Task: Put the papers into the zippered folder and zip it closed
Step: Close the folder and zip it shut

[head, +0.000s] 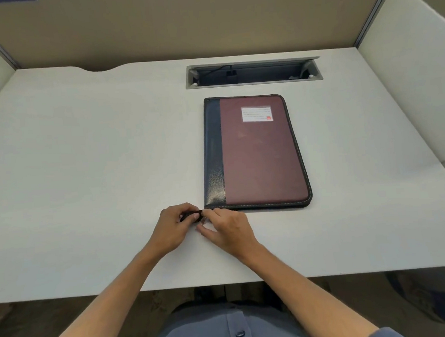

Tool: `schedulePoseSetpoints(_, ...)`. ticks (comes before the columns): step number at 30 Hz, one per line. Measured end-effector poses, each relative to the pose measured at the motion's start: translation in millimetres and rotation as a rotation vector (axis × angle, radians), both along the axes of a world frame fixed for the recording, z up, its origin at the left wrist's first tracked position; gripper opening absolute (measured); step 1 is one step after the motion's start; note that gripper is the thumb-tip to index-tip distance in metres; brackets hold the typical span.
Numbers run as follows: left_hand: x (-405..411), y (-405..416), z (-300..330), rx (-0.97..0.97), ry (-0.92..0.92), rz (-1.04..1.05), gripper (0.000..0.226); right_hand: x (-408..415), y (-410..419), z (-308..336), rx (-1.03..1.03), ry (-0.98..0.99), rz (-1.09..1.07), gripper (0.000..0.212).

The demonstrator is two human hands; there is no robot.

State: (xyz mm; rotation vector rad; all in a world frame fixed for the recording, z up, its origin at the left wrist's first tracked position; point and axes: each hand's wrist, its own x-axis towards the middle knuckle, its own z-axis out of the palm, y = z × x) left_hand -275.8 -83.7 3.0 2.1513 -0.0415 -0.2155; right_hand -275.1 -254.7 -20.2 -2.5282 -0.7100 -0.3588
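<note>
Here we see the folder (257, 153) lying flat and closed on the white desk (85, 163), right of centre, its dark spine strip on the left and a lined label (256, 114) on the maroon cover near the far edge. A short dark zipper tail (190, 215) sticks out from its near left corner. Our left hand (174, 230) pinches that tail between thumb and curled fingers. Our right hand (226, 229) sits just beside it, thumb and forefinger pressed together at the same corner, probably on the zipper pull, though the pull itself is too small to make out. Beyond the folder, a cable tray (253, 72) is sunk into the desk, its lid tilted open. Beige partitions (181, 22) stand behind the desk.
</note>
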Motion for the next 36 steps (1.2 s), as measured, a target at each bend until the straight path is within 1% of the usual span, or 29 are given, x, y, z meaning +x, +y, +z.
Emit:
schedulePoseSetpoints(2, 0.6, 0.2, 0.7, -0.017, 0.027, 0.004, 0.016, -2.5, 2.1, 1.9, 0.044, 0.087, -0.059, 0.026)
schedulePoseSetpoints(5, 2.5, 1.6, 2.6, -0.107, 0.133, 0.023, 0.015, -3.2, 6.9, 4.6, 0.173, 0.304, -0.170, 0.031)
schedulePoseSetpoints(8, 4.4, 2.7, 6.4, -0.180, 0.193, 0.016, 0.014, -4.2, 11.0, 6.7, 0.211, 0.357, -0.202, 0.035)
schedulePoseSetpoints(11, 5.0, 2.0, 9.2, -0.166, 0.196, 0.007, 0.013, -3.7, 12.0, 8.0, 0.225, 0.401, -0.204, 0.025)
schedulePoseSetpoints(13, 5.2, 1.9, 9.1, -0.163, 0.201, 0.014, 0.013, -4.2, 11.2, 8.2, 0.241, 0.411, -0.218, 0.023)
schedulePoseSetpoints(16, 4.0, -1.1, 7.9, -0.096, 0.183, 0.018, 0.010, -7.1, 8.8, 8.6, 0.334, 0.450, -0.267, 0.020)
schedulePoseSetpoints(19, 3.0, -5.2, 3.1, 0.143, 0.077, 0.000, 0.011, -9.2, 5.9, 6.8, 0.382, 0.497, -0.300, 0.016)
schedulePoseSetpoints(21, 1.3, -6.2, 1.3, 0.214, 0.010, 0.019, 0.010, -9.1, 4.0, 7.6, 0.367, 0.500, -0.304, 0.014)
schedulePoseSetpoints(23, 0.0, -4.9, -0.1, 0.214, -0.014, 0.056, 0.009, -7.7, 2.9, 9.9, 0.334, 0.482, -0.283, 0.014)
schedulePoseSetpoints(25, -0.6, -3.9, -1.5, 0.229, -0.026, 0.087, 0.007, -5.8, 0.5, 13.0, 0.258, 0.448, -0.259, 0.018)
schedulePoseSetpoints(29, 1.0, -6.9, -4.2, 0.234, -0.022, 0.132, 0.006, -3.7, -19.8, 12.8, 0.166, 0.376, -0.323, 0.021)
schedulePoseSetpoints(36, 2.0, -11.4, -5.0, 0.226, 0.008, 0.163, 0.009, -6.4, -60.5, 16.1, 0.129, 0.272, -0.395, 0.013)
